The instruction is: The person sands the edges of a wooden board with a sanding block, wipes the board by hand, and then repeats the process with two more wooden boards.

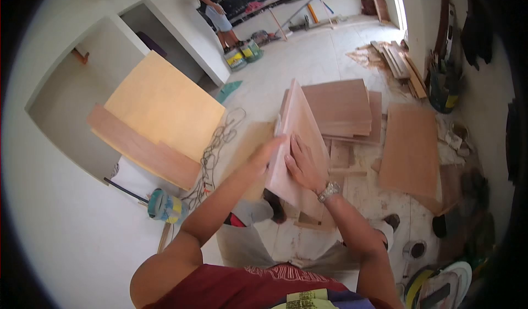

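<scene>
A pale wooden panel (pixel 311 130) stands tilted on its edge in front of me, near the middle of the view. My left hand (pixel 270 148) is at the panel's left edge, its fingers partly hidden and blurred, so what they grip is unclear. My right hand (pixel 303 165), with a metal watch at the wrist, lies on the panel's broad face with its fingers spread. Just behind the panel is a stack of brown boards (pixel 341 106), resting above some wooden pieces on the floor.
Another board (pixel 410 149) lies on the right. A large yellowish sheet (pixel 165 103) leans at the left, beside a tangled cord (pixel 217 144) and a bucket (pixel 166 207). A person (pixel 213 9) stands on buckets at the back. Planks (pixel 399 61) lie back right.
</scene>
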Available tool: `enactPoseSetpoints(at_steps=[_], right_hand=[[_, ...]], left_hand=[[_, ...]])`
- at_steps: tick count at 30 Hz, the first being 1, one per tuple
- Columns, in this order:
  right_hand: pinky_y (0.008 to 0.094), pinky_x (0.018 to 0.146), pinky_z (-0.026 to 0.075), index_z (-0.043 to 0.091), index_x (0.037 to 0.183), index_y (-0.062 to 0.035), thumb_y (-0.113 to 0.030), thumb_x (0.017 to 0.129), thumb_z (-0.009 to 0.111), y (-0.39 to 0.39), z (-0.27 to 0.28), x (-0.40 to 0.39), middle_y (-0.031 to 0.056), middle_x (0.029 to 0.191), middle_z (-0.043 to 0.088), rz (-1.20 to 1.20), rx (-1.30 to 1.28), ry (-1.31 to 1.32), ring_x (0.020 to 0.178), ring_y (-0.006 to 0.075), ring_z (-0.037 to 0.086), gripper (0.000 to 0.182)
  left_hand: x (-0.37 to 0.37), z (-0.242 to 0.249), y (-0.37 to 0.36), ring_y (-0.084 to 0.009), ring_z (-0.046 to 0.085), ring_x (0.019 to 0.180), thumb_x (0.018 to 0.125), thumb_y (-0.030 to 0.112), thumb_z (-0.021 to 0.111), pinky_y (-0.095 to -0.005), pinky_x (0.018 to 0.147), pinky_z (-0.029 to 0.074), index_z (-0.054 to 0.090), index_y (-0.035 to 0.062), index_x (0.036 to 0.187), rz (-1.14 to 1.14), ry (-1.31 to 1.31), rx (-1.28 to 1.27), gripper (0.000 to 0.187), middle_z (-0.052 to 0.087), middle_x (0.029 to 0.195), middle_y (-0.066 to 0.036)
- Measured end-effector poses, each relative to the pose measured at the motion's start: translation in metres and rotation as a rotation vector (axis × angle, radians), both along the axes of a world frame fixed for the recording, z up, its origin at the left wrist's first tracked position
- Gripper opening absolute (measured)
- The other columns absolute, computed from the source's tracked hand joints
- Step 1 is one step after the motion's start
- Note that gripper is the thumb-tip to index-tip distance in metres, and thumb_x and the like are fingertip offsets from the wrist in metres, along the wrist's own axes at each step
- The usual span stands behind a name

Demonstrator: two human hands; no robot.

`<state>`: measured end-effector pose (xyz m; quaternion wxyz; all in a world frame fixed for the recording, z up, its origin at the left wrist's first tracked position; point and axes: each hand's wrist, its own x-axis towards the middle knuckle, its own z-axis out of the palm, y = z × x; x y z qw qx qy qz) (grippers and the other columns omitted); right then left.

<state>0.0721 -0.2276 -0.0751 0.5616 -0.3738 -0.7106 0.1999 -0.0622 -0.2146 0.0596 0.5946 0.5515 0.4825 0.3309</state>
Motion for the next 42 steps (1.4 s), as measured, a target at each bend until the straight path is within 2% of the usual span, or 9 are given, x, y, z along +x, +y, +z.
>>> enactPoseSetpoints(at_steps=[2, 6, 12, 20, 27, 31, 35, 38, 42], right_hand=[[0.0481, 0.12, 0.022, 0.027, 0.15, 0.0139, -0.037, 0.104, 0.042, 0.0, 0.0, -0.002, 0.0348, 0.155, 0.028, -0.015, -0.006, -0.011, 0.144, 0.0473, 0.028, 0.07], [0.047, 0.12, 0.023, 0.026, 0.151, 0.0125, -0.039, 0.104, 0.041, -0.002, 0.001, -0.002, 0.0339, 0.155, 0.03, -0.003, -0.089, 0.013, 0.142, 0.048, 0.03, 0.071], [0.0469, 0.119, 0.024, 0.026, 0.152, 0.0105, -0.042, 0.105, 0.042, 0.001, -0.001, -0.004, 0.0324, 0.156, 0.029, -0.013, -0.084, 0.006, 0.142, 0.0475, 0.031, 0.072], [0.049, 0.118, 0.024, 0.026, 0.152, 0.0101, -0.039, 0.105, 0.04, -0.011, 0.012, 0.0, 0.0334, 0.156, 0.028, -0.021, -0.104, 0.022, 0.141, 0.0475, 0.031, 0.07], [0.0493, 0.118, 0.024, 0.025, 0.152, 0.01, -0.037, 0.105, 0.037, -0.004, 0.002, -0.011, 0.0338, 0.156, 0.028, -0.046, -0.041, 0.033, 0.142, 0.0481, 0.03, 0.068], [0.0496, 0.119, 0.023, 0.026, 0.152, 0.0105, -0.037, 0.105, 0.039, -0.004, 0.003, -0.007, 0.0341, 0.155, 0.028, -0.028, -0.054, 0.023, 0.142, 0.048, 0.03, 0.068], [0.0496, 0.12, 0.021, 0.027, 0.15, 0.0123, -0.035, 0.104, 0.04, -0.003, 0.002, -0.008, 0.0345, 0.155, 0.028, -0.018, -0.055, 0.008, 0.143, 0.0476, 0.029, 0.068], [0.0485, 0.121, 0.02, 0.026, 0.15, 0.0134, -0.034, 0.103, 0.041, 0.0, -0.002, -0.008, 0.0342, 0.156, 0.027, 0.01, -0.062, 0.004, 0.145, 0.0462, 0.027, 0.068], [0.0472, 0.122, 0.017, 0.023, 0.152, 0.0121, -0.035, 0.104, 0.04, -0.003, 0.007, -0.003, 0.0326, 0.158, 0.024, 0.054, -0.055, 0.027, 0.148, 0.0444, 0.023, 0.069]], left_hand=[[-0.004, -0.001, 0.0, -0.0211, 0.06, 0.119, 0.099, 0.035, 0.058, -0.036, 0.103, 0.047, 0.055, -0.0003, 0.136, 0.152, -0.13, -0.097, 0.051, 0.062, 0.131, -0.012], [-0.024, -0.01, 0.01, -0.0205, 0.066, 0.11, 0.1, 0.029, 0.057, -0.0381, 0.097, 0.052, 0.06, 0.0041, 0.13, 0.005, -0.371, -0.114, 0.039, 0.067, 0.123, -0.011], [-0.021, -0.007, -0.015, -0.0229, 0.066, 0.108, 0.099, 0.031, 0.058, -0.0362, 0.097, 0.052, 0.057, 0.0013, 0.133, 0.062, -0.486, -0.088, 0.045, 0.067, 0.121, -0.013], [0.007, -0.003, -0.005, -0.026, 0.064, 0.109, 0.098, 0.039, 0.058, -0.0386, 0.096, 0.052, 0.054, -0.0004, 0.134, 0.073, -0.245, -0.114, 0.053, 0.064, 0.121, -0.015], [0.04, -0.003, 0.175, -0.0288, 0.067, 0.085, 0.094, 0.042, 0.063, -0.0403, 0.082, 0.055, 0.067, 0.0021, 0.105, 0.019, -0.275, 0.033, 0.041, 0.069, 0.095, -0.015], [0.05, -0.01, 0.256, -0.0249, 0.065, 0.08, 0.093, 0.044, 0.064, -0.0388, 0.077, 0.055, 0.068, 0.0041, 0.099, -0.077, -0.303, -0.077, 0.041, 0.068, 0.09, -0.012], [0.038, -0.021, 0.215, -0.02, 0.065, 0.08, 0.094, 0.046, 0.065, -0.0366, 0.077, 0.055, 0.071, 0.0084, 0.102, 0.067, -0.24, -0.019, 0.039, 0.069, 0.089, -0.007], [0.011, -0.017, 0.088, -0.0206, 0.065, 0.105, 0.098, 0.038, 0.062, -0.0356, 0.093, 0.052, 0.064, 0.0047, 0.126, 0.093, -0.352, -0.086, 0.043, 0.068, 0.114, -0.01], [-0.02, -0.014, -0.051, -0.0242, 0.061, 0.116, 0.1, 0.036, 0.059, -0.0403, 0.101, 0.049, 0.049, 0.0052, 0.143, 0.073, -0.367, -0.203, 0.054, 0.061, 0.131, -0.013]])
